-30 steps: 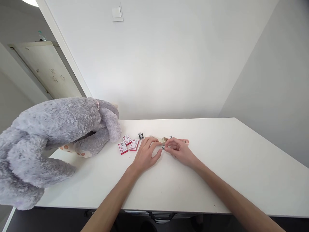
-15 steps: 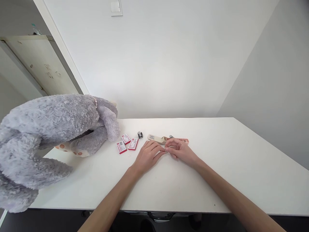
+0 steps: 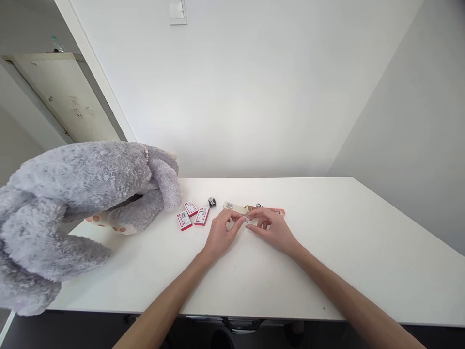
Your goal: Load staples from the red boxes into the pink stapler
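A small silvery strip of staples (image 3: pixel 247 219) is pinched between the thumb and fingertips of my left hand (image 3: pixel 222 233), just above the white table. My right hand (image 3: pixel 275 230) is close on the other side, thumb and index finger parted around the strip's right end; I cannot tell if they touch it. Behind both hands lies an opened stapler (image 3: pixel 235 207), its cream part to the left and its pinkish part to the right. My fingers hide some of its middle.
Several red-and-white staple boxes (image 3: pixel 201 216) lie left of my hands, beside a small black-and-silver item (image 3: pixel 212 202). A large grey plush toy (image 3: pixel 83 179) covers the table's left end. The white table (image 3: pixel 327 242) meets a wall (image 3: pixel 254 97) at the back.
My fingers have shifted around the strip, which shows more now. The right thumb and index finger have spread apart, and the left hand is turned slightly. The stapler and boxes stay put.
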Tool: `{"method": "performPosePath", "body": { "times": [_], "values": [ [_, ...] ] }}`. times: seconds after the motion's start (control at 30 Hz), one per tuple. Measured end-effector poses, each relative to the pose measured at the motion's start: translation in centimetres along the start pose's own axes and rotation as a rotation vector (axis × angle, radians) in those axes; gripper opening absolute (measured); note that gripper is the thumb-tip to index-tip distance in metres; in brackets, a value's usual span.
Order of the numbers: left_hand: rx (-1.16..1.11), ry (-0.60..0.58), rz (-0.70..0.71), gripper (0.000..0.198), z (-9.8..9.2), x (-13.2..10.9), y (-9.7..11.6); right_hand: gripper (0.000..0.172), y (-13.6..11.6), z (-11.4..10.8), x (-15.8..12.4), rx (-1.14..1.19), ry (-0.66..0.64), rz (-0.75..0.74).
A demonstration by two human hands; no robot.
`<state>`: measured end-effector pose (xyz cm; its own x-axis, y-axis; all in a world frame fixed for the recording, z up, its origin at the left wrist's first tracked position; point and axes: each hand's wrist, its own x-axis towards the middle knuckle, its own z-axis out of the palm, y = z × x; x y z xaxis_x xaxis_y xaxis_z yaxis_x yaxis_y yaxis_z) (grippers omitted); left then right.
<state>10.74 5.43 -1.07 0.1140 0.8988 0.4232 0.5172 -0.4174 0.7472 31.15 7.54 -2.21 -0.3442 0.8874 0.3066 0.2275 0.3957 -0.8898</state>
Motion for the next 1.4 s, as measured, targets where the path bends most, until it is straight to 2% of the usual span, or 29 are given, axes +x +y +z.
{"method": "performPosePath", "body": {
  "times": [0.23,0.43,0.53,0.63,0.7,0.83,1.0,1.13,1.27,1.4],
  "values": [
    [-0.062,-0.029,-0.077,0.026,-0.1,0.0,0.0,0.023,-0.2,-0.1,0.0,-0.111,0.04,0.011],
    [-0.052,-0.034,-0.069,0.027,0.0,0.0,0.1,0.026,0.0,-0.1,0.0,-0.099,0.027,0.025],
    [0.025,0.047,-0.026,0.023,0.0,0.0,0.1,0.029,0.3,-0.1,0.0,-0.109,0.052,0.02],
    [0.192,0.165,0.086,0.013,0.0,0.0,-0.2,0.033,0.6,-0.1,0.2,-0.13,0.092,0.012],
    [0.313,0.196,0.144,0.009,-0.1,0.0,-0.5,0.036,0.7,-0.1,0.3,-0.13,0.121,0.001],
    [0.466,0.148,0.117,0.028,0.1,-0.1,-1.4,0.038,0.6,-0.3,0.4,-0.067,0.203,-0.007],
    [0.513,0.057,0.025,0.041,0.2,-0.2,-2.2,0.038,1.0,-0.8,0.6,-0.037,0.38,0.043],
    [0.506,0.008,-0.045,0.046,0.3,-0.3,-2.5,0.035,1.7,-1.5,0.9,-0.21,0.479,-0.029],
    [0.511,-0.025,-0.099,0.049,0.3,-0.3,-2.7,0.031,2.5,-2.0,1.1,-0.411,0.482,-0.122],
    [0.522,-0.056,-0.131,0.052,0.4,-0.3,-2.8,0.026,3.0,-2.3,1.1,-0.51,0.475,-0.176]
  ]
}}
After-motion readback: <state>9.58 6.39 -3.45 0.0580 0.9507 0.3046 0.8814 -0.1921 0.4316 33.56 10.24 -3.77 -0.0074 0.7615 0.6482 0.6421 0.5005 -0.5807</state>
